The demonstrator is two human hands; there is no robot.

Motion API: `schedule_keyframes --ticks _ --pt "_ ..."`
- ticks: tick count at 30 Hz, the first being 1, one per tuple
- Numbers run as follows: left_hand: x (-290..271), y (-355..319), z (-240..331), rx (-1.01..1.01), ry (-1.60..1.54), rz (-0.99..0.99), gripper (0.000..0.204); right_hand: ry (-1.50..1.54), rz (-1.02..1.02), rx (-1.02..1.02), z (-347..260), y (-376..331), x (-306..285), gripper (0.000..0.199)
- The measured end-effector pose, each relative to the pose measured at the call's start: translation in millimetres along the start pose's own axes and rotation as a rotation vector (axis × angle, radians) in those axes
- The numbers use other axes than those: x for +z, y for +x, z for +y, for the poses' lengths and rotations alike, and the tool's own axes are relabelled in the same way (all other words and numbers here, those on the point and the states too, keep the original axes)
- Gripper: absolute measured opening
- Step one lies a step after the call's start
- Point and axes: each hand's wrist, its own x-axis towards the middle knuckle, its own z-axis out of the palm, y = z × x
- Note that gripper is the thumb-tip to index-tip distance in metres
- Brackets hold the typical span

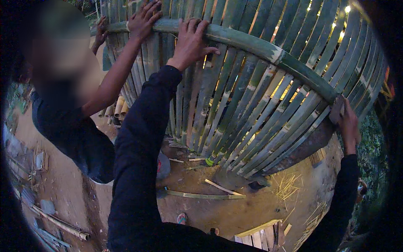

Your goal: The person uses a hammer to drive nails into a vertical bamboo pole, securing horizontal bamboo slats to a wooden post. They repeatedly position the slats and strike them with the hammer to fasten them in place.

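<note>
A long green bamboo pole point(247, 41) runs across a wall of upright bamboo slats point(235, 105). My left hand point(189, 44) grips the pole near its middle, fingers hooked over the top and thumb stretched out to the right. At the pole's right end, my right hand point(349, 128) is closed on a grey-brown, block-like piece point(337, 110) that touches or nearly touches the pole; its exact kind cannot be made out. To the left of my left hand, a co-worker's hand point(144, 20) rests on the same pole, and that person's other hand point(100, 31) is farther left.
The co-worker in a dark shirt point(71, 130) stands close at my left. On the dirt ground lie a bamboo strip point(201, 195), a small slatted wooden piece point(262, 237) and loose straw-like shavings point(287, 187). Bamboo poles point(61, 222) lie at the lower left.
</note>
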Motion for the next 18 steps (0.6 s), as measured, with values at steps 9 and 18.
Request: schedule_keyframes --ticks 9,18 --pt "-1.4 -2.1 -1.6 0.010 -0.036 0.009 0.097 -0.016 -0.038 0.058 -9.1 4.4 0.4 0.080" --pt "9.9 -9.4 -1.2 0.053 -0.046 0.032 0.119 -0.144 0.032 0.012 -35.7 3.0 -11.0 0.079"
